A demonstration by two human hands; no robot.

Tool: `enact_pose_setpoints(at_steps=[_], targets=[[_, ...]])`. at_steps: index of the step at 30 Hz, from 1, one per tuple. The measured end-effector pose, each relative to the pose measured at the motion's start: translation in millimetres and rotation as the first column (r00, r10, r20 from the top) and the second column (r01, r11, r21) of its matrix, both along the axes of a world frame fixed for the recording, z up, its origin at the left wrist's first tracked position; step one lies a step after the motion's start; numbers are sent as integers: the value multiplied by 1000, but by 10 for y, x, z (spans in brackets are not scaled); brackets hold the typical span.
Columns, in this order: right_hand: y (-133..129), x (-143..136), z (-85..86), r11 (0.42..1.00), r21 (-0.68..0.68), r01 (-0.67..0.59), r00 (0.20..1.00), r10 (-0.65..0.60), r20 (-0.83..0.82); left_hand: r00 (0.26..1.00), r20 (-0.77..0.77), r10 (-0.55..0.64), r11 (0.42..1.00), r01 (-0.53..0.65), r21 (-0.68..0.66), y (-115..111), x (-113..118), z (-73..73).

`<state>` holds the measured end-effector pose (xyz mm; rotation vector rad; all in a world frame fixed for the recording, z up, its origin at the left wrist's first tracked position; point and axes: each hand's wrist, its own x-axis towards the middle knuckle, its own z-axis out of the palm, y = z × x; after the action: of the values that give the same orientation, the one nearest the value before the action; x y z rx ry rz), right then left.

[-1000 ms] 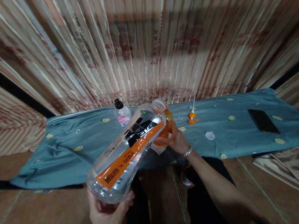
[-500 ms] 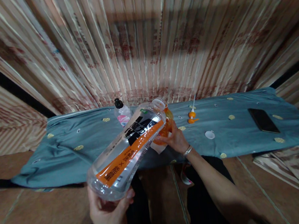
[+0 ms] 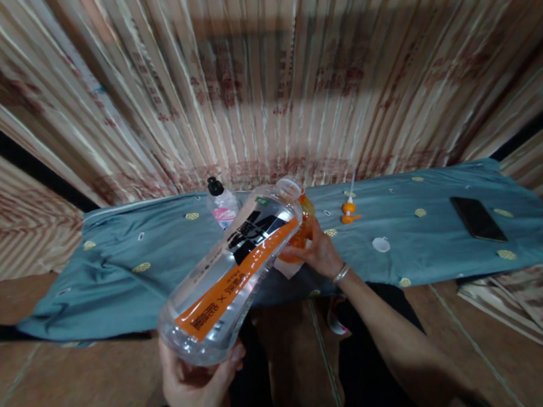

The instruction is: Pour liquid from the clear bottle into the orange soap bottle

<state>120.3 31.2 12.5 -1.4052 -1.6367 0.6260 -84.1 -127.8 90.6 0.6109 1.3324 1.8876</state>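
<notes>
Almost nothing has shifted; the left hand (image 3: 196,386) has its grip round the base of the tilted clear bottle (image 3: 233,273); the right hand (image 3: 323,255) clasps the orange bottle (image 3: 307,208) near its mouth, over the tabletop (image 3: 440,250).

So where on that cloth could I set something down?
The widest bare patch of the blue-green cloth lies left of the black-capped bottle. Another lies between the white disc and the phone. The middle is crowded: the left hand and right hand hold the large clear bottle and orange bottle there.
</notes>
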Motion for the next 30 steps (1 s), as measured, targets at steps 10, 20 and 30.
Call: enact_pose_setpoints(at_steps=[10,20,30], targets=[[-8,0,24,1000,-23,-12,1000,12,-9,1000,-20,-13,1000,13,0,-17,12,17],[-3,2,8,1000,3,-18,1000,18,-20,999,-46,-15,999,16,34,-2,-31,-50],[-21,-6,58,999,-36,-17,1000,17,-26,997,-76,-13,1000,14,10,-2,-59,-76]])
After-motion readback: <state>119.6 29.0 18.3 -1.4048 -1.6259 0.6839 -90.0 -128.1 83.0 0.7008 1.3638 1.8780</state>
